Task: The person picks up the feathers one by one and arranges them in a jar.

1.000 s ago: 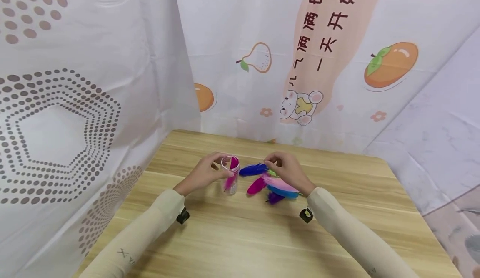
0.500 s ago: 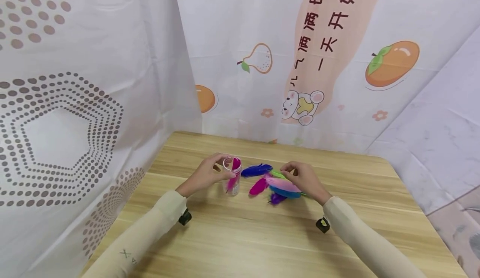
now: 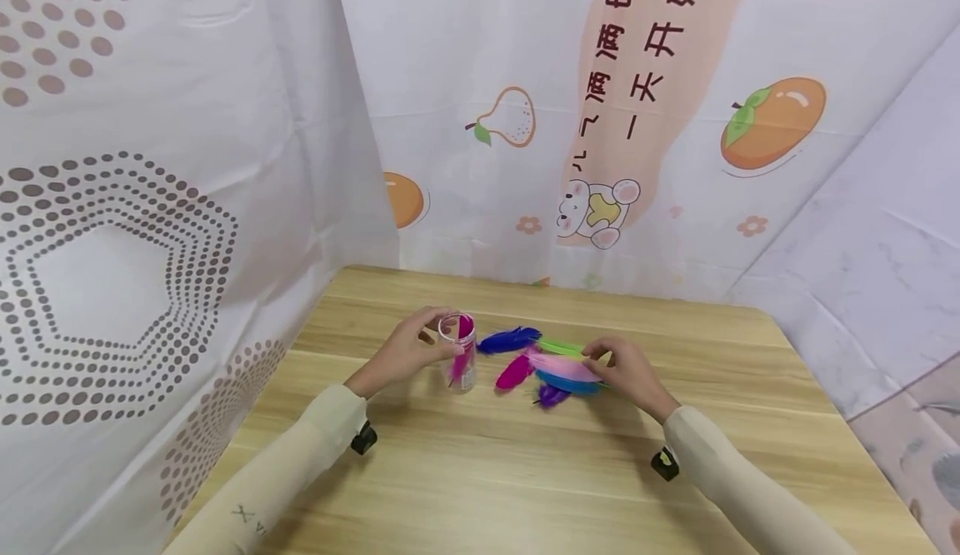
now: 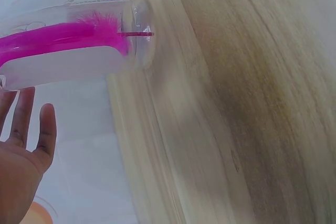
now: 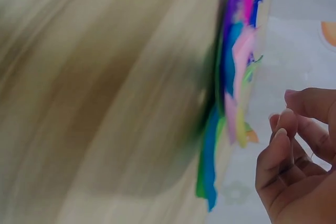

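Observation:
My left hand (image 3: 408, 351) grips a clear jar (image 3: 467, 380) standing on the wooden table. Inside the jar is a magenta feather (image 4: 58, 36), its quill pointing to the base. To the right lies a loose pile of feathers: dark blue (image 3: 510, 339), magenta, pink (image 3: 558, 365), light blue (image 3: 567, 383), purple (image 3: 551, 396) and green (image 3: 558, 347). At the right end of this pile is my right hand (image 3: 630, 374), fingers bent. In the right wrist view, the hand (image 5: 299, 171) shows nothing between thumb and fingertips, and it is apart from the feathers.
The wooden table (image 3: 480, 472) reaches back to a printed white curtain (image 3: 450, 138) with fruit pictures and lettering. Another curtain (image 3: 300, 163) hangs along the table's left side. Black wrist cameras sit below both cuffs.
My right hand has moved right, from the dark blue feather's end across the pile to its right end, uncovering the green feather. My left hand keeps holding the jar in place.

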A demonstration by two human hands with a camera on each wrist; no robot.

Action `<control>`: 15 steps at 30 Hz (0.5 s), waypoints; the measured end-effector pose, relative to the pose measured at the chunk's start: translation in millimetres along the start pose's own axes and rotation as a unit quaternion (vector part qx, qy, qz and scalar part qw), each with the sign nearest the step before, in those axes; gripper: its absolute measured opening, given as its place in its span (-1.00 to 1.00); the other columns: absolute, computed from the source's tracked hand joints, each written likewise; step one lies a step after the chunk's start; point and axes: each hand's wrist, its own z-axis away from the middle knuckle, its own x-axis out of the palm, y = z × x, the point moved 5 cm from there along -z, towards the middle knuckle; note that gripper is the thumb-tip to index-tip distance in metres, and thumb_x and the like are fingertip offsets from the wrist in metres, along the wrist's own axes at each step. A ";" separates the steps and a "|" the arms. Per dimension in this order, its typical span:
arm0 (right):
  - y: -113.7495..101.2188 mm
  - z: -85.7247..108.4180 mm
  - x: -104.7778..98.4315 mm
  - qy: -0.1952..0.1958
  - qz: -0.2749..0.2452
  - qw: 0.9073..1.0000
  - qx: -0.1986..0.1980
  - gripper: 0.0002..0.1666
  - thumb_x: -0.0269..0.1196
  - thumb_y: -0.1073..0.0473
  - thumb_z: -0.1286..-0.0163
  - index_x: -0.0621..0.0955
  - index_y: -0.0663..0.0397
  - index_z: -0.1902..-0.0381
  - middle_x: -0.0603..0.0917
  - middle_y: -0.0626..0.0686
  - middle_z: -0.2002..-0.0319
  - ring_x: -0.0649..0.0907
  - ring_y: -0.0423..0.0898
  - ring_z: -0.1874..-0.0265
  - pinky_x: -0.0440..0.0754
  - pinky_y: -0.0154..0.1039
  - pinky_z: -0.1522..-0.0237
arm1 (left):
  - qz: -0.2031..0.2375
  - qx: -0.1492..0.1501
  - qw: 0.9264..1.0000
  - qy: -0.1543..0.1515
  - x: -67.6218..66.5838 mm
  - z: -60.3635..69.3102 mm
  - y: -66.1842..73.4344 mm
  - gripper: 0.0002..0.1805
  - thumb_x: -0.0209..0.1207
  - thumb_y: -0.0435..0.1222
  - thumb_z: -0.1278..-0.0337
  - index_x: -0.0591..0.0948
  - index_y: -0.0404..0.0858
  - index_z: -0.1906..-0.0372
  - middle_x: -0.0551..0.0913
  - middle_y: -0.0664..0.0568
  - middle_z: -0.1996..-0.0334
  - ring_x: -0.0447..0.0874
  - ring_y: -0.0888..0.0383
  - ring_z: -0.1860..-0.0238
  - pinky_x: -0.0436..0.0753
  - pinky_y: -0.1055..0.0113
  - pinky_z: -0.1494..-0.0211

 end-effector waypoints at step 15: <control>18.8 16.2 0.3 0.024 0.010 0.999 0.019 -0.86 0.43 0.21 -0.37 0.75 0.15 0.18 0.73 0.14 0.10 0.67 -0.01 0.23 0.65 -0.06 0.17 | -0.017 -0.003 1.000 -0.010 2.3 -3.2 -0.6 -0.38 0.44 0.04 -0.18 0.59 -0.01 -0.32 0.66 -0.04 -0.06 0.58 0.12 -0.05 0.62 0.08 -0.12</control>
